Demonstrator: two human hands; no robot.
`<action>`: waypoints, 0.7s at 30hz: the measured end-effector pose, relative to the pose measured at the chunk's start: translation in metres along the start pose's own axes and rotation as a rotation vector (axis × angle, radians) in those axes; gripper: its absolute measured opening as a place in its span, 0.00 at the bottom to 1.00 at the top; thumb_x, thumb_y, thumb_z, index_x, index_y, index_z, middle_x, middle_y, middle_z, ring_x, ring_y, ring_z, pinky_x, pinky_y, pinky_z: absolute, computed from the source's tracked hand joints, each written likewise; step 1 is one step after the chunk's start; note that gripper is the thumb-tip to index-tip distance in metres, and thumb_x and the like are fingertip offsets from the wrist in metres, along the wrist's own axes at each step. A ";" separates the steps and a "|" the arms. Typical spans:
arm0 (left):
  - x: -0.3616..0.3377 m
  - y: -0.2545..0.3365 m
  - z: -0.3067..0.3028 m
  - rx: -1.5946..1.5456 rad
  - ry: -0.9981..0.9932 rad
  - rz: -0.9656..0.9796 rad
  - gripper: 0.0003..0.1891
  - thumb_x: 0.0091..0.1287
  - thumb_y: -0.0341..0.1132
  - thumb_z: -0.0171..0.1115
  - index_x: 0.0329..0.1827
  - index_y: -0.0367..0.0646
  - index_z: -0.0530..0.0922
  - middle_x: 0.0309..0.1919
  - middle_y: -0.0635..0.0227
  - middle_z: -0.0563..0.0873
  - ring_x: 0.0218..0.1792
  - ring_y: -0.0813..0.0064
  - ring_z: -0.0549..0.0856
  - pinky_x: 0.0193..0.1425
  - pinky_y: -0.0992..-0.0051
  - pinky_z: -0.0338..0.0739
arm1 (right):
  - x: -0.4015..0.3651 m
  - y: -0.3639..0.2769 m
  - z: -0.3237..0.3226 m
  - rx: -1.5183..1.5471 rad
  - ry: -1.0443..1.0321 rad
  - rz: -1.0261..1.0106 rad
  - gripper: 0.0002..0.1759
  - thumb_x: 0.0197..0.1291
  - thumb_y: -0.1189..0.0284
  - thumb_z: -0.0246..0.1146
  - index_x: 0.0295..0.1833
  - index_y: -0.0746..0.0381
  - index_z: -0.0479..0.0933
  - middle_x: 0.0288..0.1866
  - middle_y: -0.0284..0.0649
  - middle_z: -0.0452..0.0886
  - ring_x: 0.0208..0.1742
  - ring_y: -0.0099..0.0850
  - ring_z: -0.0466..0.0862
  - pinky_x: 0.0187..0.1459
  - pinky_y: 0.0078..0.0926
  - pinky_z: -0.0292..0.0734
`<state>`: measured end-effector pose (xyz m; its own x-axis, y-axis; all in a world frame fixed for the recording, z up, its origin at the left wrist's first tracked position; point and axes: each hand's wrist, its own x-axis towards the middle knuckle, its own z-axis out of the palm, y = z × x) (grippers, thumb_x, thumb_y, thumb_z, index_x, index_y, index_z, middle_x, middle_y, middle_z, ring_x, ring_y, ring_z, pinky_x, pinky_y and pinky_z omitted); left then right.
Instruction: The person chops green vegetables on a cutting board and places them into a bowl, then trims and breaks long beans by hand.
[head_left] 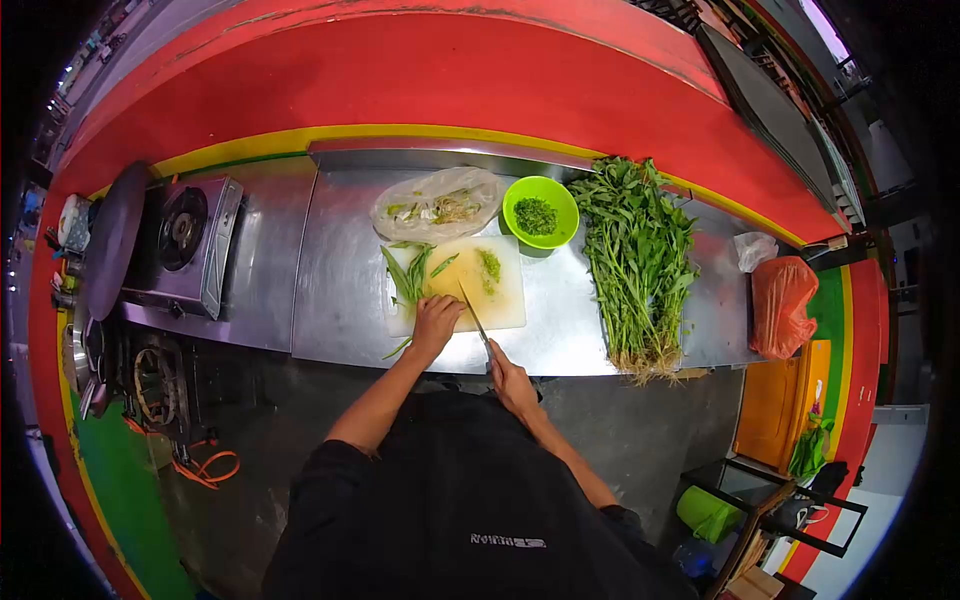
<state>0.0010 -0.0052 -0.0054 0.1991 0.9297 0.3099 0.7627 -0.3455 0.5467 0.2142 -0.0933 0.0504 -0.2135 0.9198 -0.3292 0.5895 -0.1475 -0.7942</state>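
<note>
My right hand (511, 382) grips the handle of a knife (474, 313), its blade angled up and left over the white cutting board (508, 312). With fingers curled, my left hand (436, 325) presses on the lower end of some green leaves (402, 275) at the board's left side. A small heap of chopped greens (488, 271) lies right of the blade. One loose leaf piece (445, 264) rests near the middle of the board. What sits under my left fingers is partly hidden.
Behind the board are a plastic bag with trimmings (440, 203) and a lime-green bowl (567, 212) of chopped greens. A large bundle of leafy stems (640, 265) lies to the right, with a red plastic bag (783, 308) beyond. At the left stands a gas stove (185, 240).
</note>
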 end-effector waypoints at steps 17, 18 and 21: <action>0.000 0.008 -0.008 0.005 0.029 0.019 0.07 0.67 0.32 0.66 0.46 0.48 0.87 0.40 0.71 0.86 0.47 0.66 0.84 0.56 0.61 0.68 | 0.032 0.010 0.019 -0.118 0.121 -0.154 0.28 0.78 0.70 0.54 0.81 0.53 0.64 0.29 0.58 0.83 0.30 0.53 0.85 0.36 0.44 0.78; -0.001 0.007 -0.007 0.004 0.029 0.012 0.07 0.67 0.32 0.66 0.45 0.48 0.86 0.41 0.71 0.86 0.47 0.66 0.83 0.56 0.61 0.68 | 0.030 0.009 0.017 -0.087 0.105 -0.135 0.28 0.78 0.70 0.54 0.81 0.53 0.64 0.29 0.56 0.82 0.29 0.50 0.84 0.37 0.42 0.78; -0.002 0.003 -0.002 -0.029 0.007 -0.011 0.07 0.67 0.32 0.65 0.46 0.49 0.86 0.41 0.72 0.86 0.48 0.66 0.83 0.57 0.61 0.68 | 0.018 0.012 0.013 -0.060 0.085 -0.084 0.28 0.79 0.71 0.54 0.82 0.53 0.64 0.29 0.52 0.82 0.28 0.42 0.84 0.38 0.39 0.79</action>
<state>0.0015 -0.0078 -0.0027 0.1863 0.9328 0.3086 0.7464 -0.3386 0.5729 0.2073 -0.0835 0.0277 -0.1984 0.9559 -0.2165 0.6183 -0.0493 -0.7844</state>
